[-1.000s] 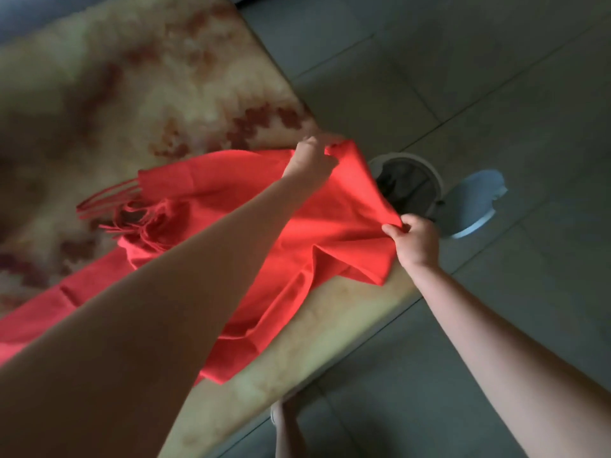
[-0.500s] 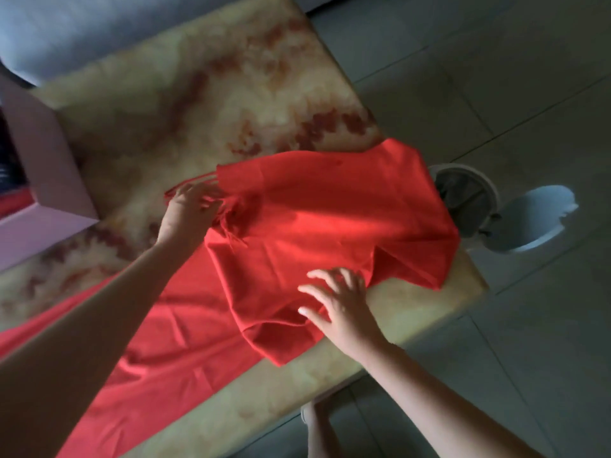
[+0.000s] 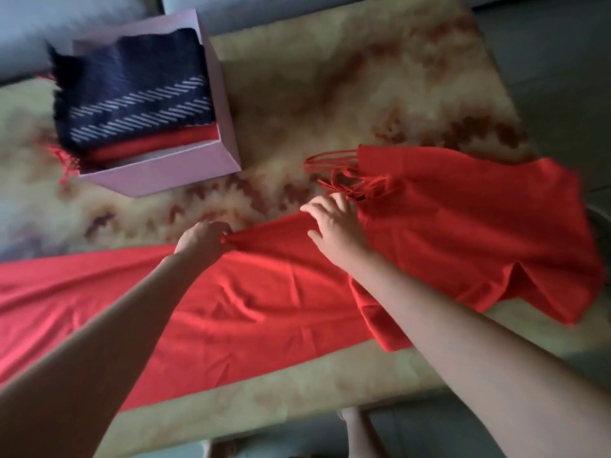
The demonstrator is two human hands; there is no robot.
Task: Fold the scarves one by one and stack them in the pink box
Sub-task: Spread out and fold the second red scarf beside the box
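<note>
Our red scarf lies along the table, its right end folded over. Our left hand pinches the far edge; our right hand rests spread on the fold. It looks light and limp: we'd grip corners.

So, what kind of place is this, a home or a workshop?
Most likely a room in a home. A marbled table stands on a tiled floor, with what looks like a grey sofa behind it, and folded scarves lie in a pink box.
</note>
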